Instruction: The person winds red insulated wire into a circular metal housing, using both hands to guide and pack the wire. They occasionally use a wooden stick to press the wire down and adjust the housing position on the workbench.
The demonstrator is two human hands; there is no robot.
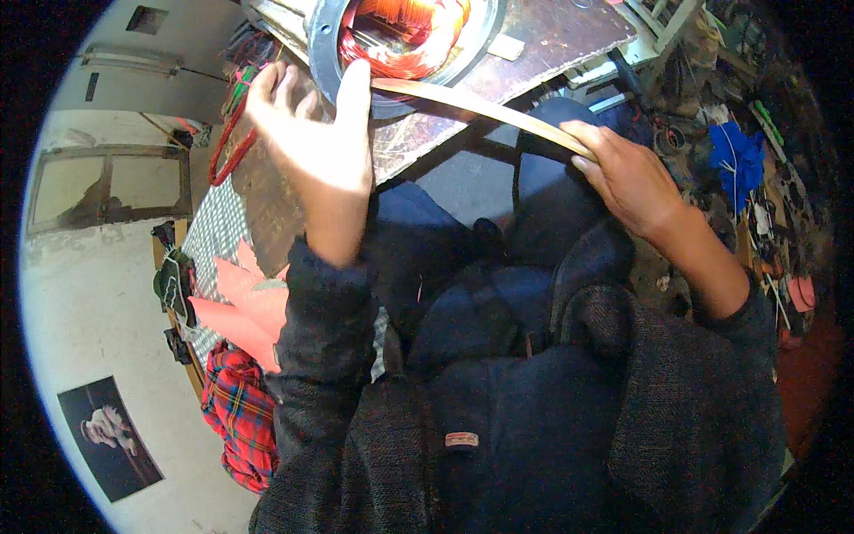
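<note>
Pinches one end of a pale strip (485,106) between thumb and fingers of the right grip (636,178). Runs flat and narrow from there up and leftward, crossing the near edge of the surface (574,36) in this view, to the other end, just beside the thumb of the left grip (316,147) and the lower rim of a round grey housing (326,49). Shows the left grip brightly lit and spread, with thumb raised and fingers apart; cannot tell about contact with either strip or housing. Holds, inside the housing, a ring of copper-red wire (429,68). Bears, on the worn brown top to the right of the housing, a small pale block (505,47). Includes, to the left of the left grip, a looped red cord (233,142). Shows, farther down that side, a chequered cloth (213,233), jagged pink paper (238,307) and a red plaid cloth (240,418), with a white wall (116,267) beyond. Takes in a dark-clothed lap (480,303) below and, well off to the right, a crumpled blue sheet (737,160) among clutter.
</note>
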